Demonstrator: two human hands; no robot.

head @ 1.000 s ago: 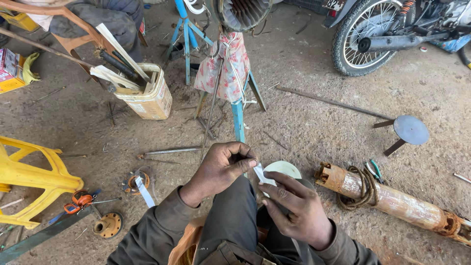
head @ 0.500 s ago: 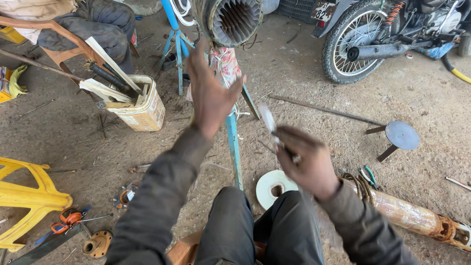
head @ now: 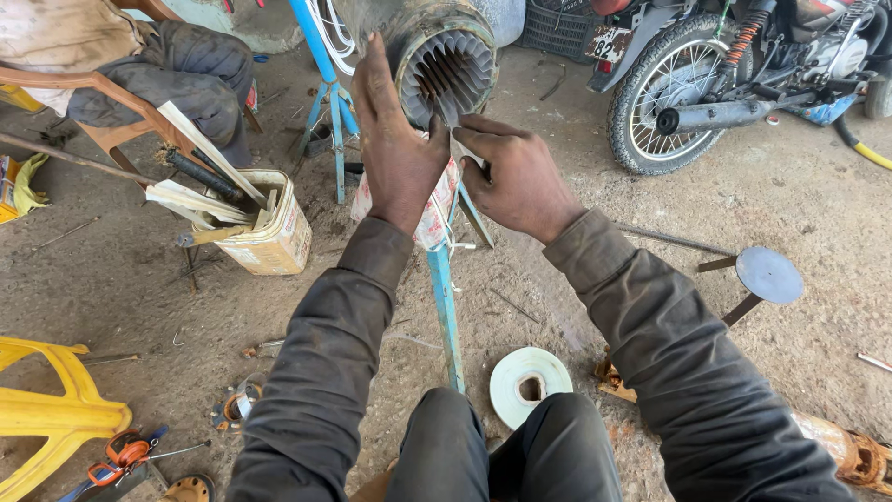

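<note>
The right hand (head: 520, 177) pinches a thin pale strip (head: 452, 119) between thumb and forefinger, a narrow grip closed on it, the strip's tip at the open mouth of a slotted metal cylinder (head: 446, 60); the left hand (head: 395, 139) lies flat and open-fingered against the left rim of that cylinder, holding nothing; the cylinder sits far and centre, its inner wall lined with radial slots holding pale liners, carried on a blue stand (head: 444, 307) whose leg runs down toward the person's knees; a printed cloth or bag (head: 437, 209) hangs from the stand just below the hands; on the dirt floor (head: 576, 307), near and centre, a white roll of tape (head: 530, 381) lies just beside the person's knee; to the left a cream can (head: 274, 232) holds flat sticks and tools; further left and near, a yellow plastic frame (head: 46, 409); near it, orange-handled pliers (head: 121, 455); to the right a round metal disc on a rod (head: 767, 277); near right, a rusty pipe-like part (head: 846, 451); far right, a motorcycle (head: 725, 74); far left, another person's trouser leg (head: 177, 79) on a wooden chair.
</note>
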